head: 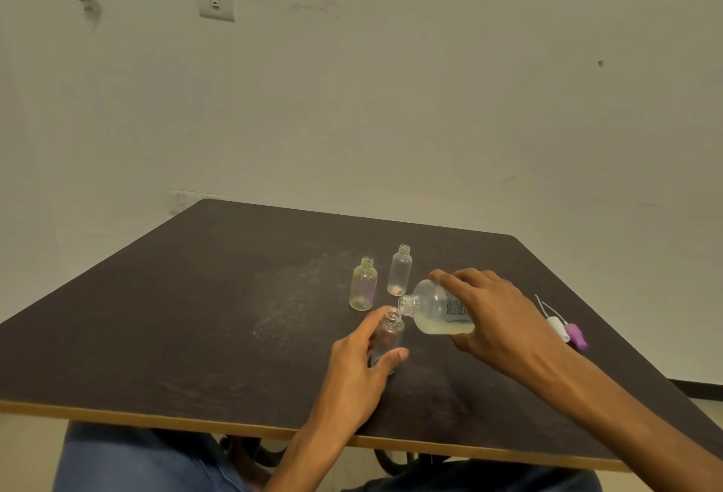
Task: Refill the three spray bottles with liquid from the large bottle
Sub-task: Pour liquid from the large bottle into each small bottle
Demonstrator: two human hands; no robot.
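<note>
My left hand (pixel 362 358) grips the small spray bottle (pixel 388 339) upright on the worktop (pixel 195 315); my right hand (pixel 497 319) holds the large bottle (pixel 434 309) tipped nearly level, long axis pointing left, its mouth touching the small neck's right rim; two more open bottles stand just beyond my hands.

Counted on the dark tabletop (pixel 195 315): three small bottles, one large bottle, two spray heads, two hands.

Three small clear spray bottles, all uncapped: one yellowish (pixel 364 283) and one clear (pixel 400 270) standing side by side just right of frame centre, a third (pixel 387 337) below them, gripped by the left hand (pixel 358 370). One large bottle (pixel 438 307), tipped sideways with pale liquid inside, held by the right hand (pixel 497 319), mouth at the third small bottle's neck. Two spray heads lying at the right of the frame: one white (pixel 557 328), one purple (pixel 576 336). On the wall, one switch plate (pixel 216 2) at upper left.
</note>
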